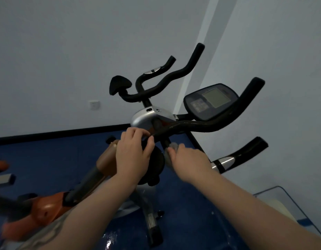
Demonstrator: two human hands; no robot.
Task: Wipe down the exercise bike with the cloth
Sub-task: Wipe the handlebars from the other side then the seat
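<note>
The exercise bike stands before me with black foam handlebars (206,126), a dark console (211,101) with a grey screen, and an orange-brown frame (105,159) running down to the left. My left hand (133,156) grips a round black knob (157,162) under the handlebar stem, fingers curled over its top. My right hand (190,162) holds a small grey cloth (171,153) bunched against the black stem just below the handlebars. Most of the cloth is hidden by the fingers.
Blue floor (48,159) meets pale walls at a black skirting. A wall socket (94,105) sits low on the left wall. A second orange machine part (0,166) lies at far left. A glass-edged table (289,210) stands at lower right.
</note>
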